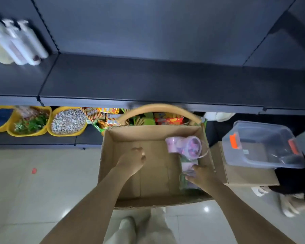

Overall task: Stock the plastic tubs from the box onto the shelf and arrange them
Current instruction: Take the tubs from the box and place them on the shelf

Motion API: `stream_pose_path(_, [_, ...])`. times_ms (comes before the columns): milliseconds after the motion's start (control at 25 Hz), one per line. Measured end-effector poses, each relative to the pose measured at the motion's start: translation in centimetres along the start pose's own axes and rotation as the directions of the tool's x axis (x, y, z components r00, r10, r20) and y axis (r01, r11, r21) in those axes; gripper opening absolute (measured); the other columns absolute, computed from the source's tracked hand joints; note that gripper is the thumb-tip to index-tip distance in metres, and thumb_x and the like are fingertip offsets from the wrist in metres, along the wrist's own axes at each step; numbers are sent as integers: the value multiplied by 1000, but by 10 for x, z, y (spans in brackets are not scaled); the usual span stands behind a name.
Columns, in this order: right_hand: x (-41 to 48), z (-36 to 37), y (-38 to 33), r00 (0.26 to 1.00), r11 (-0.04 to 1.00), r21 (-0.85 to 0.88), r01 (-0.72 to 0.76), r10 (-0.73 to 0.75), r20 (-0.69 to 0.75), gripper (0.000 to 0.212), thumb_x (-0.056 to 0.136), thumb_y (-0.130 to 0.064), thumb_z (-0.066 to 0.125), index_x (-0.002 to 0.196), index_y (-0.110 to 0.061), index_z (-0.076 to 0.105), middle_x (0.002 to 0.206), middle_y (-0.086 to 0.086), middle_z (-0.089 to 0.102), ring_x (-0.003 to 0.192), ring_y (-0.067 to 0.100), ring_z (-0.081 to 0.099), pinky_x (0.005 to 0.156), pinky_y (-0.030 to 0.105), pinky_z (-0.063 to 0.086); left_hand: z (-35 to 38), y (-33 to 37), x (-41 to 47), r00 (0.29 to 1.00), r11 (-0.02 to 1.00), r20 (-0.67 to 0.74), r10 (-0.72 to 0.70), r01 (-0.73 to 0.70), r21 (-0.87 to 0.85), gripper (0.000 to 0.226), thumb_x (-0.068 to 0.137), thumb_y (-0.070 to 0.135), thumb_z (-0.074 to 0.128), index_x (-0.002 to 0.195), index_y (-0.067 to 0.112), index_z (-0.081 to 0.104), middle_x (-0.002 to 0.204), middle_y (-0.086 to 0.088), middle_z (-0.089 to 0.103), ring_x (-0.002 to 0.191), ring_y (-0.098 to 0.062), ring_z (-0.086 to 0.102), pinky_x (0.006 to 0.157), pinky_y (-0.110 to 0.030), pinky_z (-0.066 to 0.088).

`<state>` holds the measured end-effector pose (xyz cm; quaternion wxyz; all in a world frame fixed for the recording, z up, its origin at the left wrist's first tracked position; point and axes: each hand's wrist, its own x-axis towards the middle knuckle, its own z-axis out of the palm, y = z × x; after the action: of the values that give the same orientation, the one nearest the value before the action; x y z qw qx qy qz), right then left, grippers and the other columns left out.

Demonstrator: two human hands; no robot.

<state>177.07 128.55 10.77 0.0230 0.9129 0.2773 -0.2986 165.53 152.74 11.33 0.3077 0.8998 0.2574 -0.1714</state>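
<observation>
Brown corrugated cardboard box [149, 133] is sitting open in the head view on the pale tiled floor [42, 182], and both hands are reaching down into it, well apart.

The left hand [133, 160] is hovering over the bare box bottom. Its fingers are loosely curled and gripping nothing.

The right hand [202, 176] is working at the box's right wall. Its thumb and fingers are curling round a clear plastic tub with green and pink contents [188, 164], which is lying low in that corner.

Just beyond the right hand's fingertips, a pink-purple round plastic tub [182, 147] is lying on its side. Its clear lid is facing right and its thin handle is looping out against the box wall. It is touching the held tub.

Past both hands, the dark grey metal shelf [148, 81] is running across the frame, with bare board directly ahead.

Far left of the left hand, white pump bottles [19, 43] are standing on that shelf, though they are blurred.

Below the shelf edge, yellow plastic baskets [67, 121] of loose goods are sitting left of the left hand. A wicker basket handle [158, 110] is arching over coloured snack packets [167, 119] just behind the box.

Right of the right hand, a clear plastic storage bin with orange latches [262, 145] is resting tilted on a smaller closed cardboard carton [245, 175].
</observation>
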Motion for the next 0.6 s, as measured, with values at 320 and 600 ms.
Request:
stream_pose_path(320, [46, 35, 63, 969, 876, 416, -244, 203, 142, 32, 90, -36, 57, 110, -11, 62, 106, 3, 69, 83, 12, 57, 65, 18, 39, 71, 14, 49, 986, 985, 124, -115, 129, -112, 26, 96, 22, 42, 115, 13, 59, 119, -4, 63, 107, -17, 59, 90, -29, 48])
stream_pose_path(600, [70, 85, 83, 930, 731, 576, -367, 286, 230, 29, 88, -39, 55, 89, -11, 59, 82, 5, 63, 81, 22, 59, 58, 24, 38, 116, 66, 117, 988, 975, 128, -88, 112, -192, 30, 91, 8, 46, 117, 3, 59, 122, -14, 60, 113, -26, 56, 95, -31, 44])
